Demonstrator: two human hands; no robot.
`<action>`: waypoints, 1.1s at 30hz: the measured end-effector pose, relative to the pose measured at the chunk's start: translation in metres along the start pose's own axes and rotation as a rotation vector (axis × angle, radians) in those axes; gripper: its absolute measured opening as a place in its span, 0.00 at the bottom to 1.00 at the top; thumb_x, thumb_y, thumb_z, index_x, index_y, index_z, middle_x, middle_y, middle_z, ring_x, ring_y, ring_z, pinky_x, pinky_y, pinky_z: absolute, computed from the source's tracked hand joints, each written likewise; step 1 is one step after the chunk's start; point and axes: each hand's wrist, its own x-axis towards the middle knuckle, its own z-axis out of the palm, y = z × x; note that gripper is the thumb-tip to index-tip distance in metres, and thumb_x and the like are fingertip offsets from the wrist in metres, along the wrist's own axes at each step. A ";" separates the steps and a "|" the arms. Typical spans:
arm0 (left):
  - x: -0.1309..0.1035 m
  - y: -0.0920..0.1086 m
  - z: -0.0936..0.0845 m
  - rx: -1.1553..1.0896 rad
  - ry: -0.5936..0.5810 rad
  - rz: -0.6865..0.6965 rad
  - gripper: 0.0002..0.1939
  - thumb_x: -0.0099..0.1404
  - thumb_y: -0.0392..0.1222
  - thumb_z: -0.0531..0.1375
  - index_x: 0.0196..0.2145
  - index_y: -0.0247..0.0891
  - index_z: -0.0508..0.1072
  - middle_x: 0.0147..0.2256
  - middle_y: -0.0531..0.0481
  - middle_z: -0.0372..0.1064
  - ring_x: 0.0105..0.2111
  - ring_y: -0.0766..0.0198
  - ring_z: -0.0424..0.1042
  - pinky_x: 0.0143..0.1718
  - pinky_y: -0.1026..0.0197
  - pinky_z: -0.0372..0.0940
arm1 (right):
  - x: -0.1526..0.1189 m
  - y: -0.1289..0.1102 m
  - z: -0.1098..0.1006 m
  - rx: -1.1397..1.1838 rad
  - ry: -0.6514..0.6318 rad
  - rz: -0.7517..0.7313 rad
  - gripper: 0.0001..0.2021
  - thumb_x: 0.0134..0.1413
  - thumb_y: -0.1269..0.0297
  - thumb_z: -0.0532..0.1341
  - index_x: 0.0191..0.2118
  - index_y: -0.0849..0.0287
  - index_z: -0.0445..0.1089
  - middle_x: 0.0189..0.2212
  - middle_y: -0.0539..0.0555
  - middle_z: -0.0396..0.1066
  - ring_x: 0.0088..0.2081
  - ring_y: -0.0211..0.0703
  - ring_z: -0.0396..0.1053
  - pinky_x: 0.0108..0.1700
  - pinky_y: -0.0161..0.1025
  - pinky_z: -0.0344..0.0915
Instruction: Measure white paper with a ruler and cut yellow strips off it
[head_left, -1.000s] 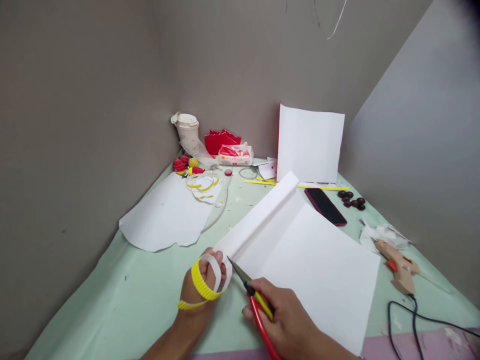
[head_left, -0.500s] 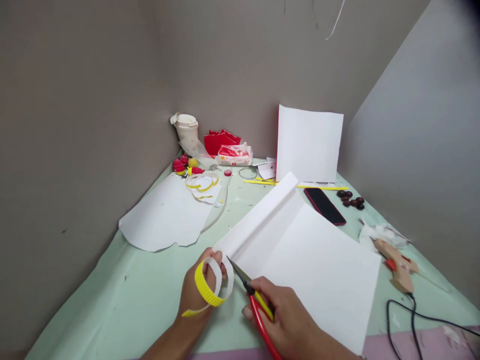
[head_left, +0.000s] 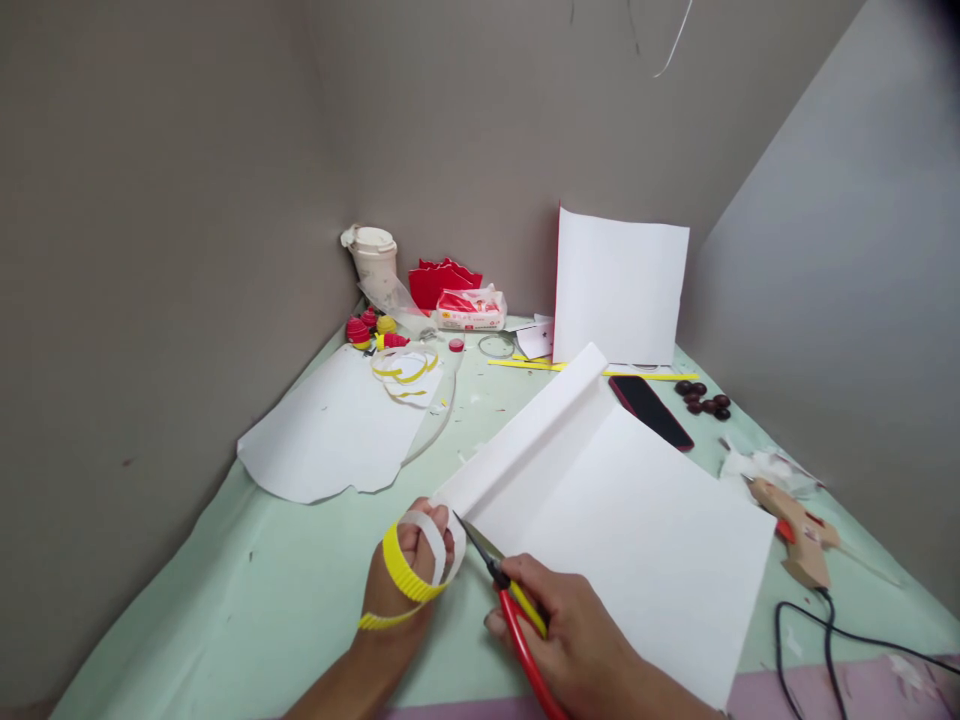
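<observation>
Fingers closed, my left hand (head_left: 401, 570) pinches the near left corner of a large folded white sheet (head_left: 637, 540). A curled yellow fringed strip (head_left: 405, 572) with a white back loops around the front of that hand; one end runs to its fingertips. My right hand (head_left: 581, 635) is wrapped round the handles of scissors (head_left: 517, 640), one red and one yellow. Their dark blades point up and left, the tips close to my left fingertips at the sheet's corner. Whether the tips touch the strip or the sheet is too small to tell.
A phone (head_left: 651, 412), dark red beads (head_left: 703, 400) and a glue gun (head_left: 799, 530) with a black cord lie on the right. Another white sheet (head_left: 337, 430) lies left. At the back stand a white cup (head_left: 375, 260), a tissue pack (head_left: 471, 310) and an upright board (head_left: 621, 290).
The curled strip and my left hand have shifted slightly, the strip's loop swinging left. The folded sheet has slid a little to the right. My right hand and the scissors look nearly unchanged.
</observation>
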 end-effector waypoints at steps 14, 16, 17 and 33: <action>0.006 -0.009 -0.009 0.119 -0.195 0.087 0.23 0.58 0.59 0.64 0.21 0.40 0.62 0.19 0.58 0.58 0.20 0.69 0.58 0.22 0.66 0.56 | 0.000 0.002 0.001 -0.017 -0.004 0.003 0.09 0.56 0.58 0.61 0.37 0.58 0.69 0.24 0.47 0.65 0.24 0.37 0.56 0.28 0.33 0.59; 0.005 -0.008 -0.008 0.117 -0.189 0.079 0.23 0.57 0.58 0.65 0.20 0.40 0.62 0.19 0.57 0.59 0.20 0.69 0.58 0.23 0.66 0.56 | 0.000 0.000 0.000 -0.019 -0.004 0.000 0.08 0.56 0.59 0.60 0.37 0.58 0.69 0.25 0.48 0.66 0.24 0.37 0.58 0.29 0.33 0.60; 0.004 -0.007 -0.008 0.114 -0.186 0.074 0.23 0.57 0.58 0.65 0.20 0.40 0.62 0.19 0.57 0.59 0.21 0.69 0.58 0.23 0.66 0.56 | 0.000 -0.001 -0.001 -0.021 -0.009 0.001 0.08 0.56 0.59 0.60 0.37 0.58 0.69 0.25 0.48 0.67 0.24 0.37 0.59 0.29 0.33 0.61; -0.003 -0.006 -0.007 0.026 -0.135 0.041 0.23 0.52 0.60 0.69 0.23 0.39 0.65 0.20 0.58 0.58 0.21 0.69 0.58 0.23 0.67 0.57 | 0.001 -0.003 -0.004 0.018 -0.033 0.000 0.09 0.55 0.59 0.60 0.38 0.58 0.67 0.23 0.47 0.62 0.24 0.37 0.57 0.28 0.34 0.58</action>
